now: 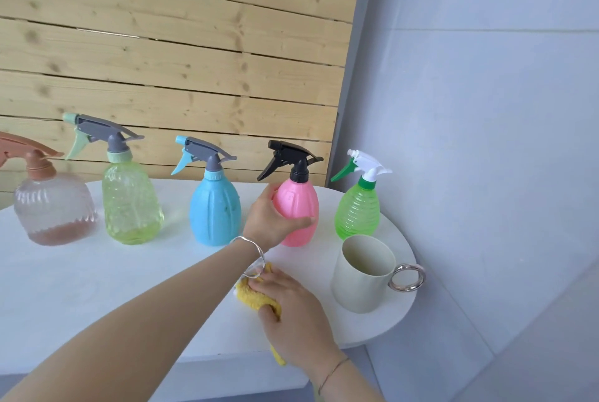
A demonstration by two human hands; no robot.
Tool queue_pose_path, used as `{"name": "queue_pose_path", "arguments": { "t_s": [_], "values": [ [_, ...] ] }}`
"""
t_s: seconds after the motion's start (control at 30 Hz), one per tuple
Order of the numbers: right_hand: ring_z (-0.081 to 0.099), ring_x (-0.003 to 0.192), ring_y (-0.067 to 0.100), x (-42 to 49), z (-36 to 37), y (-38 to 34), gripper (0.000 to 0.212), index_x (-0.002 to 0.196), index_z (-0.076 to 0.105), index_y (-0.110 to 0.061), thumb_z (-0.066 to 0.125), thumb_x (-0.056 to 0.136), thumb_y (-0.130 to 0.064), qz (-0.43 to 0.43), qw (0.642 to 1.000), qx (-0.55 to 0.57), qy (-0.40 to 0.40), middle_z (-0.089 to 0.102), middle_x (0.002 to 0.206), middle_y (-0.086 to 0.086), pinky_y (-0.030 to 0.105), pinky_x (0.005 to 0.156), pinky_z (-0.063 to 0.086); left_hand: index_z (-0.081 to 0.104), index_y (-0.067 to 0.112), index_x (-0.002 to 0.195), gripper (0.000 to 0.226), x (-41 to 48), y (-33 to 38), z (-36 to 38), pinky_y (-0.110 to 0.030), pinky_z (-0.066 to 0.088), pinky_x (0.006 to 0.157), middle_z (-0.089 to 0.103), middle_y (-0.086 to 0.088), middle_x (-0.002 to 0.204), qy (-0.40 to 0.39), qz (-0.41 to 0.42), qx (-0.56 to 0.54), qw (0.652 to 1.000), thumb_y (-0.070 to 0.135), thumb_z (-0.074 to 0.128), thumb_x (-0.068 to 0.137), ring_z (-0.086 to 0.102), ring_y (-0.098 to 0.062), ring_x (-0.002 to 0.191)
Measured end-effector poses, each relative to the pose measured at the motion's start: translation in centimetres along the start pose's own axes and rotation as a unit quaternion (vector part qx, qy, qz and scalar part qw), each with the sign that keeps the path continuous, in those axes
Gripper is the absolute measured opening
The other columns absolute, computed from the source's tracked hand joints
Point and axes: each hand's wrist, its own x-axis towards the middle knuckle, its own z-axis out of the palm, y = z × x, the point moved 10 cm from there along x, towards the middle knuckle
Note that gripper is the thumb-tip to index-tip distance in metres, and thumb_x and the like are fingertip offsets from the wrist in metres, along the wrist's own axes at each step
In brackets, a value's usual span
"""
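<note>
My left hand (270, 217) reaches across the white table (97, 288) and grips the body of the pink spray bottle (299, 207), which has a black trigger head and stands upright. Thumb and fingers wrap round its lower half. Nearer to me, my right hand (291, 307) holds a yellow cloth (256, 299) bunched against the tabletop, its fingers curled over it. A strip of the cloth hangs below my right wrist.
A row of spray bottles stands along the back: a clear pinkish one (53, 210), a yellow-green one (131, 204), a blue one (215, 210) and a bright green one (358, 212). A cream mug (364, 275) with a silver ring handle sits at the right. Wooden slats and a grey wall close behind.
</note>
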Motion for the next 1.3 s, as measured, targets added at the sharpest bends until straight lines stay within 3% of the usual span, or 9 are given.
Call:
{"name": "queue_pose_path", "arguments": {
  "t_s": [0.37,0.53,0.6,0.7,0.8,0.9,0.97,1.1,1.3],
  "values": [
    [0.024,0.138,-0.005,-0.1,-0.2,-0.2,0.056,0.132,0.054,-0.033,0.031,0.081,-0.031,-0.01,1.0,0.0,0.017,0.045,0.142,-0.022,0.0,0.101,0.012,0.044,0.02,0.136,0.084,0.5,-1.3,1.3,-0.027,0.043,0.077,0.054,0.006,0.111,-0.009,-0.018,0.013,1.0,0.025,0.089,0.065,0.054,-0.017,0.1],
    [0.018,0.139,-0.007,-0.1,-0.5,-0.1,0.063,0.137,0.047,-0.035,0.025,0.079,-0.042,0.005,0.999,-0.038,0.019,0.032,0.149,-0.025,-0.001,0.098,0.007,0.026,0.017,0.15,0.091,-1.1,-0.5,1.3,-0.023,0.038,0.094,0.045,0.003,0.136,-0.077,-0.033,0.009,0.996,0.038,0.078,0.078,0.044,-0.018,0.131],
    [0.013,0.143,0.0,0.0,-0.2,0.0,0.055,0.143,0.038,-0.036,0.033,0.088,-0.039,0.015,0.998,-0.059,0.009,0.023,0.153,-0.023,0.004,0.103,0.007,0.034,0.016,0.146,0.071,-2.8,0.3,-0.8,-0.016,0.038,0.096,0.048,0.002,0.14,-0.077,-0.02,-0.008,0.997,0.04,0.066,0.088,0.047,-0.015,0.13],
    [0.01,0.145,0.007,0.4,0.0,0.1,0.053,0.146,0.029,-0.034,0.04,0.095,-0.026,0.045,0.996,-0.074,0.013,0.016,0.157,-0.016,0.014,0.112,0.009,0.061,0.018,0.119,0.031,-6.8,1.5,-7.6,-0.005,0.043,0.078,0.065,0.008,0.118,-0.021,0.046,-0.031,0.998,0.035,0.056,0.094,0.06,-0.004,0.109],
    [0.009,0.146,0.008,1.4,0.3,-0.4,0.052,0.147,0.026,-0.032,0.038,0.097,-0.021,0.074,0.994,-0.066,0.038,0.015,0.158,-0.01,0.018,0.113,0.011,0.065,0.024,0.106,0.029,-10.5,-0.3,-15.8,-0.017,0.049,0.083,0.07,0.013,0.108,0.044,0.056,-0.039,0.997,0.042,0.052,0.088,0.062,-0.001,0.105],
    [0.007,0.146,0.011,2.8,2.2,-2.3,0.053,0.149,0.022,-0.027,0.037,0.098,-0.022,0.097,0.993,-0.047,0.051,0.011,0.159,-0.006,0.019,0.114,0.007,0.062,0.028,0.106,0.025,-12.8,-4.5,-22.5,-0.029,0.048,0.091,0.07,0.014,0.105,0.107,0.005,0.0,0.994,0.042,0.047,0.093,0.061,0.0,0.105],
    [0.006,0.147,0.014,3.8,4.1,-4.6,0.054,0.15,0.019,-0.023,0.036,0.098,-0.024,0.102,0.992,-0.043,0.052,0.009,0.16,-0.002,0.021,0.115,0.004,0.061,0.027,0.108,0.021,-14.1,-6.8,-25.5,-0.029,0.043,0.097,0.065,0.019,0.108,0.129,-0.022,0.047,0.99,0.033,0.044,0.099,0.057,0.005,0.104],
    [0.009,0.147,0.021,6.8,9.1,-10.6,0.057,0.15,0.021,-0.018,0.039,0.096,-0.023,0.081,0.995,-0.032,0.039,0.012,0.159,0.007,0.026,0.117,0.004,0.06,0.022,0.118,0.03,-16.6,-7.9,-30.3,-0.025,0.034,0.098,0.061,0.016,0.116,0.186,-0.019,0.071,0.98,0.033,0.038,0.101,0.052,-0.008,0.113],
    [0.015,0.145,0.021,7.4,17.1,-23.7,0.054,0.142,0.036,-0.014,0.045,0.09,-0.007,-0.076,0.994,0.003,-0.075,0.027,0.154,0.006,0.027,0.116,0.011,0.057,0.024,0.124,0.028,-19.7,-8.2,-34.6,-0.029,0.035,0.093,0.055,0.013,0.123,0.281,-0.015,0.028,0.959,0.027,0.037,0.104,0.047,-0.009,0.114]
  ]
}}
